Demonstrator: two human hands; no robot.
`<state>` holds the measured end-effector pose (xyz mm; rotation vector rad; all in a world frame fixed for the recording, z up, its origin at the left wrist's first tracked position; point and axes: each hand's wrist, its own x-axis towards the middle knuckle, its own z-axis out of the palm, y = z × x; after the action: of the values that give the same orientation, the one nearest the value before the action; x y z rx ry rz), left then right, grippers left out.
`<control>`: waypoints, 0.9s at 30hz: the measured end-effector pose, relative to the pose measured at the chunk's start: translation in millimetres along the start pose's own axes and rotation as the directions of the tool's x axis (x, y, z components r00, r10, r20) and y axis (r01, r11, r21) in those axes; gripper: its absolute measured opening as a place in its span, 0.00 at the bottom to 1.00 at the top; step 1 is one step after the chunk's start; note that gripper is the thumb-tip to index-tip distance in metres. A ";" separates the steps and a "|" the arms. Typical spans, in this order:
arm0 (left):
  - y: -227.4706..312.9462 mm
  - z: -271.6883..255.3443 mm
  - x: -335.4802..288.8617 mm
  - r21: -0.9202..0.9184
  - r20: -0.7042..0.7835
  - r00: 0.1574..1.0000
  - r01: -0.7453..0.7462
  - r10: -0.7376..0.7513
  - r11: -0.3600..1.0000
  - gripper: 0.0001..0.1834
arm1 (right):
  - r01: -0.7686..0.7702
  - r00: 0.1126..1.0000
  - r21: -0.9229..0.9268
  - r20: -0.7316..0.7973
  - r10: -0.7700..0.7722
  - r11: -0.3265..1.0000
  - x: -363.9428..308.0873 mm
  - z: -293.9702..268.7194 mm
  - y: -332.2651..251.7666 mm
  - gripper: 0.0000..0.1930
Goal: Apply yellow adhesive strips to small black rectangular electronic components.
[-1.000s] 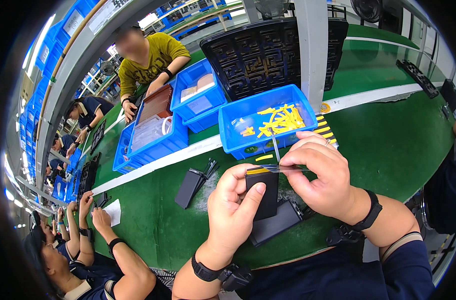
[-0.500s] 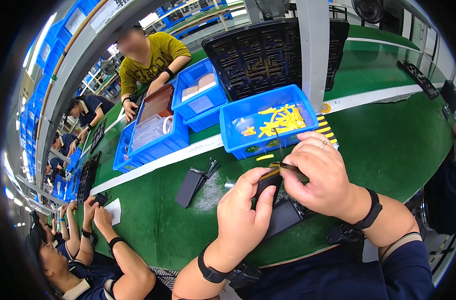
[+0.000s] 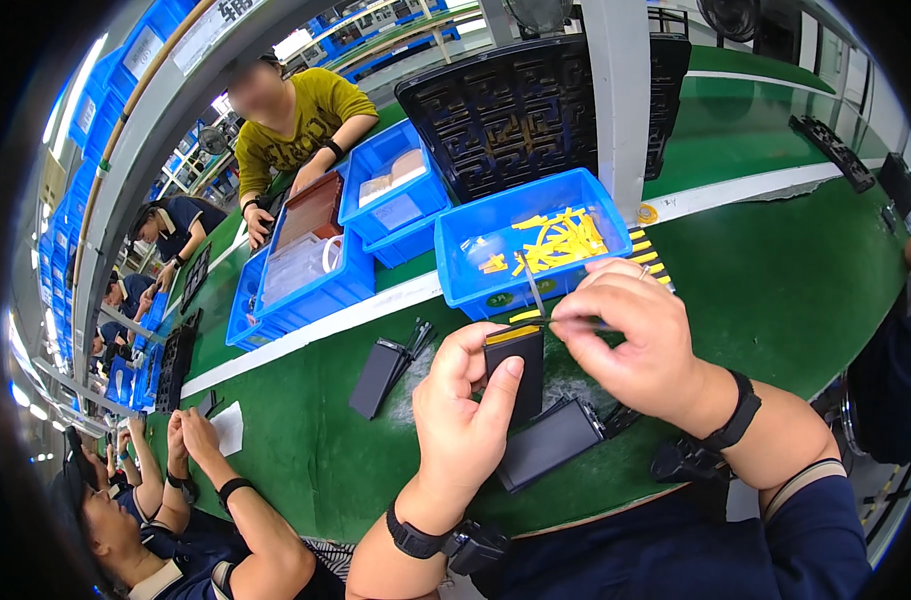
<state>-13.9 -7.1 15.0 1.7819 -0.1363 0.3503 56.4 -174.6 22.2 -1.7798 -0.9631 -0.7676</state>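
My left hand (image 3: pixel 462 395) grips a flat black rectangular pack (image 3: pixel 516 378), held upright with the thumb across its front. A yellow strip runs along the pack's top edge. Beside that edge, my right hand (image 3: pixel 630 335) is closed in a pinch on thin dark strips; one thin grey strip (image 3: pixel 533 284) sticks up from there. Whether these strips are leads of the pack or a separate tool cannot be made out. Under my hands, a second black pack (image 3: pixel 547 447) lies on the green table. Another pack (image 3: pixel 378 376) with black leads rests further left.
A blue bin (image 3: pixel 455 275) with yellow strips stands just beyond my hands. More yellow pieces (image 3: pixel 651 262) lie on a dark strip beside it. Blue boxes (image 3: pixel 320 300) stand to the left, black trays (image 3: pixel 500 120) behind. Co-workers sit at the left; one person (image 3: pixel 305 115) works opposite.
My left hand has turned the pack more upright, so its broad face and yellow edge show. My right hand has shifted slightly left, and the thin strip now leans left.
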 end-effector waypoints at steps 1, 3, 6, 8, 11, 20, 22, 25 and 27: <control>-0.3 1.2 0.4 0.005 0.003 1.000 -0.008 0.008 1.000 0.15 | -0.010 1.000 0.001 0.004 0.010 1.000 -1.4 1.3 -1.5 0.07; 1.9 3.4 -1.1 0.049 0.010 1.000 -0.021 0.021 0.999 0.15 | -0.020 1.000 0.002 0.007 0.020 1.000 -2.9 2.3 -1.3 0.07; 5.1 5.3 -2.8 0.109 0.007 1.000 -0.026 0.026 0.994 0.15 | -0.003 1.000 -0.004 0.031 0.003 1.000 -3.8 4.1 -0.2 0.08; 7.0 4.9 -4.7 0.204 -0.004 0.991 -0.132 0.136 0.970 0.15 | 0.053 0.998 -0.054 -0.013 -0.054 0.997 -2.9 7.2 -1.8 0.08; 8.5 8.4 -4.0 0.410 0.022 0.960 -0.264 0.280 0.873 0.15 | 0.159 0.987 -0.120 0.021 -0.157 0.980 -1.1 5.6 1.9 0.08; -4.8 0.2 5.1 0.105 -0.088 0.995 -0.031 0.040 0.994 0.12 | -0.040 0.997 -0.220 -0.067 0.025 0.975 2.4 -1.3 8.7 0.07; -1.0 -1.7 3.6 -0.036 -0.045 0.999 0.019 -0.020 0.999 0.12 | 0.037 0.998 -0.467 -0.029 -0.057 0.884 8.7 -0.7 45.4 0.14; 2.3 -4.0 1.3 -0.220 0.041 0.995 0.094 -0.087 0.971 0.12 | -0.240 0.957 -0.345 0.073 0.281 0.907 8.6 -3.8 40.9 0.32; 0.5 -5.0 2.0 -0.251 0.083 0.993 0.107 -0.088 0.962 0.11 | -0.391 0.921 0.122 0.045 0.388 0.912 10.5 -2.0 19.4 0.31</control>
<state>-13.0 -2.2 17.1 1.5394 -0.1370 0.1885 78.2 -178.4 23.1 -1.7905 -0.6225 -0.4239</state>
